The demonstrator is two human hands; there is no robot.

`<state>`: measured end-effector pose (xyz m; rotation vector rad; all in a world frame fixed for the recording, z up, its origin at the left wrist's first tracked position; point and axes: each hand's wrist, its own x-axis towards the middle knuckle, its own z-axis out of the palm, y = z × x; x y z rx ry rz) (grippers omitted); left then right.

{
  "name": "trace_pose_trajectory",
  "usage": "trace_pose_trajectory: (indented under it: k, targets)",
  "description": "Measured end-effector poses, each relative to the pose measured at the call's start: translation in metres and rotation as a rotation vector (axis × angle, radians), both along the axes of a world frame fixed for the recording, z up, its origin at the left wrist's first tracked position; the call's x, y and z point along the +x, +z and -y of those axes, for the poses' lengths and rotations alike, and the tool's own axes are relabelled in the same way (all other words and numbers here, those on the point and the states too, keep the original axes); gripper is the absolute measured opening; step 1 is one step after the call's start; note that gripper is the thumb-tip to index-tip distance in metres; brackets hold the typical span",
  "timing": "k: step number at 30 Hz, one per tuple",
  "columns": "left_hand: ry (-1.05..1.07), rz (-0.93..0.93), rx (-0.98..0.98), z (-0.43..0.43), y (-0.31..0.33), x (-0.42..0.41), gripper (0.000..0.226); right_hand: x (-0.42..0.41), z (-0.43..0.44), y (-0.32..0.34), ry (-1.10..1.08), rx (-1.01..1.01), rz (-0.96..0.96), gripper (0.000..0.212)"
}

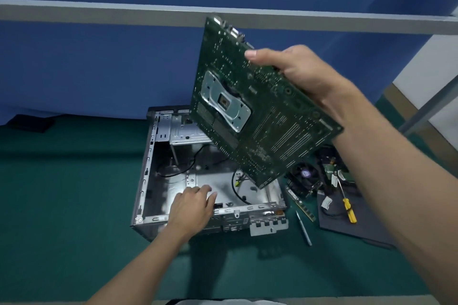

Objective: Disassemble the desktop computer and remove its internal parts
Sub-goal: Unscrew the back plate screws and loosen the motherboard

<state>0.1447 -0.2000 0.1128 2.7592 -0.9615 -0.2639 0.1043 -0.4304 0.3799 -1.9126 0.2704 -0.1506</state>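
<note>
- So the right hand (pixel 304 77) has the motherboard (pixel 260 116) up in the air. Thumb's on the solder side facing us, fingers curled round the far edge, board tilted.
- Left hand (pixel 190 205) reaches over the near rim of the open case (pixel 148 156), fingers relaxed, tips resting on the bare metal floor, holding nothing.
- Case sits on the green tabletop (pixel 62 205), below the lifted board, black cables inside.
- Under the right forearm: a cooler fan (pixel 306 176), a RAM stick (pixel 301 204) and a yellow-handled screwdriver (pixel 348 208) lying on a dark panel (pixel 347 228).
</note>
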Motion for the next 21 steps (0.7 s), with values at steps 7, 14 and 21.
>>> trace_pose_trajectory:
  k: [7, 14, 21]
  targets:
    - [0.010, -0.494, 0.018, 0.082, 0.012, -0.025, 0.057, -0.062, 0.060, 0.016, -0.138, -0.129, 0.235, 0.073]
    - [0.087, -0.512, 0.194, 0.118, 0.012, -0.043, 0.066, -0.107, 0.114, -0.039, -0.173, -0.177, 0.277, 0.041]
    - [0.529, -0.225, -0.401, 0.123, 0.012, -0.032, 0.036, -0.131, 0.149, -0.121, -0.359, -0.577, 0.227, 0.039]
